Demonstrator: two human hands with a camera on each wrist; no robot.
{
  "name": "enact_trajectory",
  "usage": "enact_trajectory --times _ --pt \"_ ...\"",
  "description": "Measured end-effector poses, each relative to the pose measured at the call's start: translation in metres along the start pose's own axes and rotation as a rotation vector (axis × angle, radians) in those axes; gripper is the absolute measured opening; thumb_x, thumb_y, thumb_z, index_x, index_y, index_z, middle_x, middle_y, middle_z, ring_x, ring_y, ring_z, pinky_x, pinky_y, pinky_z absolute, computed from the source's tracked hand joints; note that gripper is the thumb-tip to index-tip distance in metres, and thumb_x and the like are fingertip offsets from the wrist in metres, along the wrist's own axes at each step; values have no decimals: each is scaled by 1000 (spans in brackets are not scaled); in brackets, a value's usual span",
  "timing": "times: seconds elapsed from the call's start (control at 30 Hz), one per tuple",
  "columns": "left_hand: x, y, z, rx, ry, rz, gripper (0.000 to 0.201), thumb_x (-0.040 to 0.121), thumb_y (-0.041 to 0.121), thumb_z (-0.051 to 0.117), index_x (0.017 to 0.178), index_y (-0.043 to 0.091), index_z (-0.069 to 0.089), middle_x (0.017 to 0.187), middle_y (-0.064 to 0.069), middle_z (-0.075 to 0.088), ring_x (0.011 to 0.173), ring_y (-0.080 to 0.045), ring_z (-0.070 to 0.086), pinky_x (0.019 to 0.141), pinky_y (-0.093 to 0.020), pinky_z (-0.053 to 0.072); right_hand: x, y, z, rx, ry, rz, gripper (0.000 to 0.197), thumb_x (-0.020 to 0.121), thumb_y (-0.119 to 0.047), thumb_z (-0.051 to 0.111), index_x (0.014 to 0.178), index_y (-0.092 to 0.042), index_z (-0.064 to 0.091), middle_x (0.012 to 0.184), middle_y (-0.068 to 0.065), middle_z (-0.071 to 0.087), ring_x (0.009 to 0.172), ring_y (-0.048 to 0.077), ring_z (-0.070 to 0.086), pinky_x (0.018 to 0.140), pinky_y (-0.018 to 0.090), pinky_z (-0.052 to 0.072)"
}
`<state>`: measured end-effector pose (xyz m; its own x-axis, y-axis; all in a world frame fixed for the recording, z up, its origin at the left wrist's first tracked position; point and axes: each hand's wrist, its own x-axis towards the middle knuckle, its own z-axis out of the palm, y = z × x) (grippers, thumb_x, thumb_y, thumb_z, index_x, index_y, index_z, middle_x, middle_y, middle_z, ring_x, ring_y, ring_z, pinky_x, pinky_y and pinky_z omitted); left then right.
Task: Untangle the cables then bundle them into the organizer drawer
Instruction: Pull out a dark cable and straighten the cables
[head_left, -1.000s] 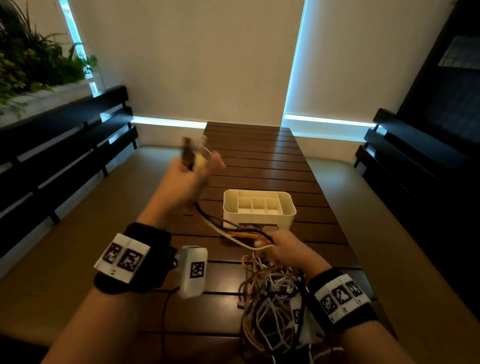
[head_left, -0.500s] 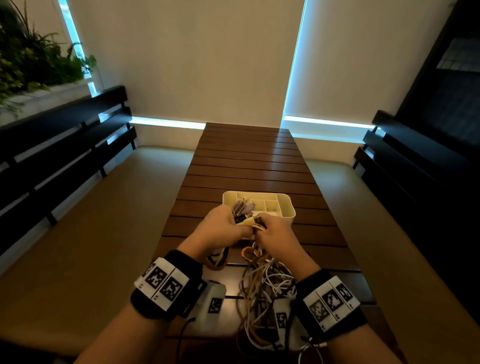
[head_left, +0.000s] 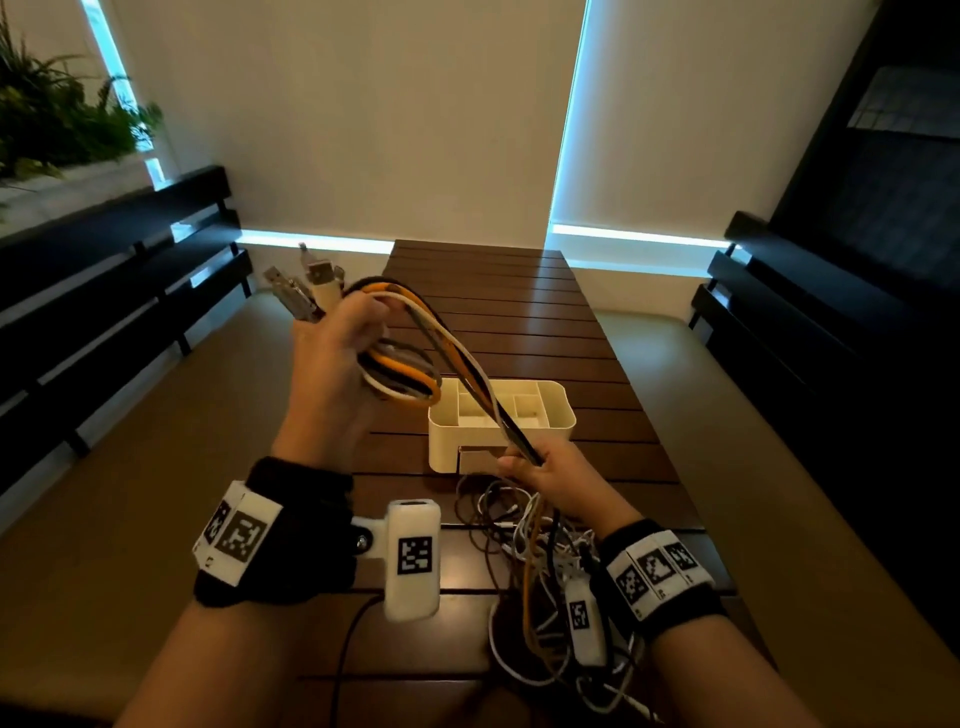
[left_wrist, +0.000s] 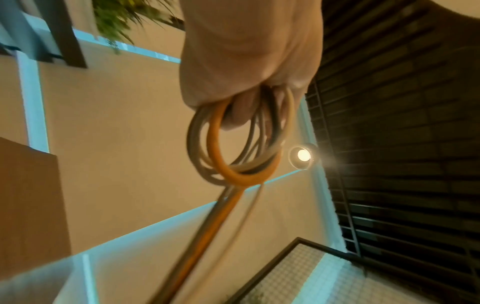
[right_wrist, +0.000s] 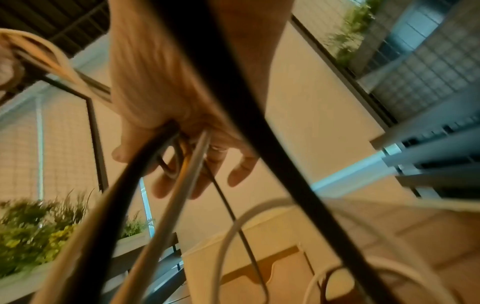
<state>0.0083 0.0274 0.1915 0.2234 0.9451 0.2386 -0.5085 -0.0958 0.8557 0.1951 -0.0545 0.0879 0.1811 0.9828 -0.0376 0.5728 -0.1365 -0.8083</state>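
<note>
My left hand (head_left: 343, 348) is raised left of the table and grips a coil of orange, white and black cables (head_left: 400, 374), their USB plugs (head_left: 306, 291) sticking up past the knuckles. In the left wrist view the loops (left_wrist: 233, 144) hang from the curled fingers. The same cables run taut down to my right hand (head_left: 540, 467), which holds them just in front of the white organizer (head_left: 563, 415). In the right wrist view the strands (right_wrist: 192, 160) pass through the loosely curled fingers. A tangled pile of cables (head_left: 540, 582) lies on the table under the right wrist.
The organizer has several compartments and stands mid-table on dark wooden slats (head_left: 493, 312). Dark benches (head_left: 104, 291) run along both sides, with plants (head_left: 57, 124) at the far left. A black lead (head_left: 343, 654) trails from my left wrist camera.
Both hands were together at the organizer half a second ago. The left hand has since lifted up and left with a coil, drawing the cables taut from the right hand.
</note>
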Motion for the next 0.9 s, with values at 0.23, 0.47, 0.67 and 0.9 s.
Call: enact_trajectory --times 0.23,0.47,0.67,0.9 --pt "21 -42 -49 953 -120 -207 10 78 19 73 74 10 73 59 -1 64 56 -13 60 54 -26 47 -4 1 -14 -103 285 2 30 96 -35 45 68 -28 51 65 -5 56 63 11 53 62 26 44" --pt "1 -74 -46 848 106 -150 56 52 42 88 97 20 63 87 1 66 77 -11 63 67 -27 51 1 -4 -18 -197 454 86 33 97 -37 42 72 -18 53 63 -2 51 65 19 50 50 26 33" --pt "-2 -74 -42 -444 257 -296 23 65 34 73 67 25 52 49 11 38 35 -3 24 34 -12 20 -1 -3 -23 -384 396 319 39 98 -40 35 96 -10 59 88 7 57 86 29 55 67 31 37" --pt "-25 -65 -37 223 -730 -420 28 54 1 80 63 24 66 56 6 57 44 -2 49 43 -11 41 -2 -9 -19 -531 294 414 34 98 -34 37 108 -9 58 110 12 62 102 31 56 75 33 41"
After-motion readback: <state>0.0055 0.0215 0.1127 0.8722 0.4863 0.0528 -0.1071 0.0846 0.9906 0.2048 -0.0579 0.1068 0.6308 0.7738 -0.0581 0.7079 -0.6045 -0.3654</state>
